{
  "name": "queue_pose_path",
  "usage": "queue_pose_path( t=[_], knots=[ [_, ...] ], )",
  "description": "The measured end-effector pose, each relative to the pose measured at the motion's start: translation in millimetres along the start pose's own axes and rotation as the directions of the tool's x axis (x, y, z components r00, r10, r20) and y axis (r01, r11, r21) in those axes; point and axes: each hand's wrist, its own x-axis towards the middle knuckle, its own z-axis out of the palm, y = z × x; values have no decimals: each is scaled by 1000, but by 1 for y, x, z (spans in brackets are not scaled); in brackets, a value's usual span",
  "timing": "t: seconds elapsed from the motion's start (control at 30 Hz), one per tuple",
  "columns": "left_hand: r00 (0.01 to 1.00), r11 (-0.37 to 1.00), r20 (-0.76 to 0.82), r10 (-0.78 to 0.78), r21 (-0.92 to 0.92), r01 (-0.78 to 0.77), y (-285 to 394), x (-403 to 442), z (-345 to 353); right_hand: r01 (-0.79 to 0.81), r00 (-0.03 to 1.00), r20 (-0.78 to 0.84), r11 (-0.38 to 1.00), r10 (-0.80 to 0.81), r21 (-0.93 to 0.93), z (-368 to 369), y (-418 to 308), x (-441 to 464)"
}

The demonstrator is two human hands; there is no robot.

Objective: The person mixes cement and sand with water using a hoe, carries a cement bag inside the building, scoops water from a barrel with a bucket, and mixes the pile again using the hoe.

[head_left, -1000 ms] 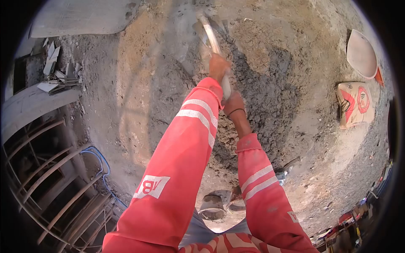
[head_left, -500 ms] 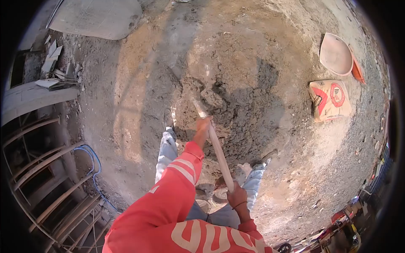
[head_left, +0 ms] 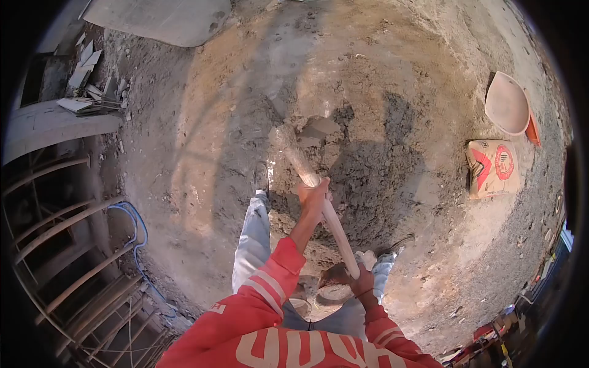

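Plainly, in the head view, both hands are clenched around one long wooden handle (head_left: 336, 227). The left hand (head_left: 314, 197) grips it partway along, with the arm stretched forward, while the right hand (head_left: 362, 280) is wrapped round its near end, close to the body. From the right hand the handle slants forward and to the left, passing through the left hand and ending ahead of it, so the left hand is the nearer one to the tool's far end. That far end stands at the left edge of the wet grey mix (head_left: 377, 172), which spreads over the ground ahead of the hands and to the right of the handle.

What sits at the tool's head is hard to make out: a flat grey patch (head_left: 319, 127) just right of the far end may be a blade or only smoothed mix. The fingertips of the right hand are largely out of sight. Behind the handle's near end, beside the right hand, a round bucket (head_left: 331, 297) is partly covered and its contents are unclear. Well off to the right of the hands lie a printed bag (head_left: 494, 168) and, beyond it, a pale pan (head_left: 508, 103). The lower sleeves are cut off by the frame.
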Motion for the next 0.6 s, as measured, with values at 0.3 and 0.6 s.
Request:
queue_pose_path(
  t=[0.3, 0.6],
  knots=[
    [782, 179, 221, 583, 904, -388, 137, 286, 21, 322, 940, -247, 855, -237, 406, 80, -250, 401],
    [950, 193, 87, 300, 970, -150, 72, 227, -38, -57, 995, 97, 966, 33, 253, 86, -237, 297]
  ],
)
